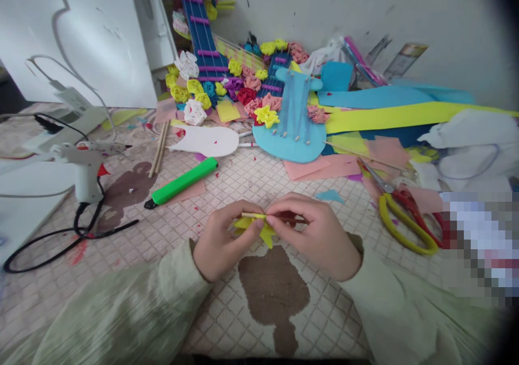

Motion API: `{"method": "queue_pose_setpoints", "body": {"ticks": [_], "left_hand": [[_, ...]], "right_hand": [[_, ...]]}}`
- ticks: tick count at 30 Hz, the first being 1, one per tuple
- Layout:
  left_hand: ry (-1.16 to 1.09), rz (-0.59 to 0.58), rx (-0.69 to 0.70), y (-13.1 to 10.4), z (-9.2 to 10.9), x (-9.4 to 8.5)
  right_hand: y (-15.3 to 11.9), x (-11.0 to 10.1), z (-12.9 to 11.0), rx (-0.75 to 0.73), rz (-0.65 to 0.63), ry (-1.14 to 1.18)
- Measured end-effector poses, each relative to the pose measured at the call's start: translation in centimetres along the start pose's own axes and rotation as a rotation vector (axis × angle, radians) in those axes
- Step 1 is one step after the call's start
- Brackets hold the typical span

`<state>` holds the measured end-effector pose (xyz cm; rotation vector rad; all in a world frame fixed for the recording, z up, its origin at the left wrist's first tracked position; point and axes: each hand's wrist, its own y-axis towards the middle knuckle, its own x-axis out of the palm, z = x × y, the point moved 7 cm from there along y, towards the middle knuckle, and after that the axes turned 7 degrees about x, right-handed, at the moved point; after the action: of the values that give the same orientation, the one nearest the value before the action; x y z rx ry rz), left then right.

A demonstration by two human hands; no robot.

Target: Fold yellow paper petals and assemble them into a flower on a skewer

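In the head view my left hand (pixel 231 240) pinches a piece of yellow paper (pixel 266 236) with a zigzag, pointed edge between thumb and fingers. A thin wooden stick (pixel 252 215) lies level along the paper's upper edge and spans both hands. My right hand (pixel 312 232) is closed on the stick, its thumb and fingertips meeting at the paper's top. The two hands' fingertips almost touch. Part of the paper and the stick's middle are hidden behind my fingers.
A green utility knife (pixel 184 182) and a hot glue gun (pixel 87 170) with a looping cable lie left. Yellow-and-red-handled scissors (pixel 405 219) rest right. Behind are a light-blue foam guitar shape (pixel 290 138), a white cutout (pixel 211 140), crumpled paper flowers (pixel 195 112) and coloured strips (pixel 389 117).
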<state>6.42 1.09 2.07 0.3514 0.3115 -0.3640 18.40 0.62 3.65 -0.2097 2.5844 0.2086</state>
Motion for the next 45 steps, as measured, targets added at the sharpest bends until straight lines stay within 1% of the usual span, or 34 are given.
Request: {"method": "queue_pose_setpoints", "body": {"ticks": [12,20,27,31,41,45], "left_hand": [[0.045,0.007,0.056,-0.2,0.1,-0.2],[0.045,0.006,0.036,-0.2,0.0,-0.1],[0.036,0.022,0.015,-0.1,-0.2,-0.1],[0.028,0.029,0.0,-0.1,-0.2,-0.1],[0.032,0.026,0.025,-0.2,-0.2,-0.3],[0.031,0.012,-0.001,-0.2,-0.3,-0.2]], "right_hand": [[0.0,0.0,-0.5,-0.076,-0.038,-0.053],[-0.3,0.1,-1.1,-0.171,-0.005,-0.13],[-0.5,0.2,-1.2,-0.207,0.035,-0.158],[-0.4,0.0,-1.2,-0.204,0.031,-0.131],[0.0,-0.2,-0.9,-0.147,-0.009,-0.081],[0.0,-0.1,-0.8,-0.134,-0.005,-0.079]]}}
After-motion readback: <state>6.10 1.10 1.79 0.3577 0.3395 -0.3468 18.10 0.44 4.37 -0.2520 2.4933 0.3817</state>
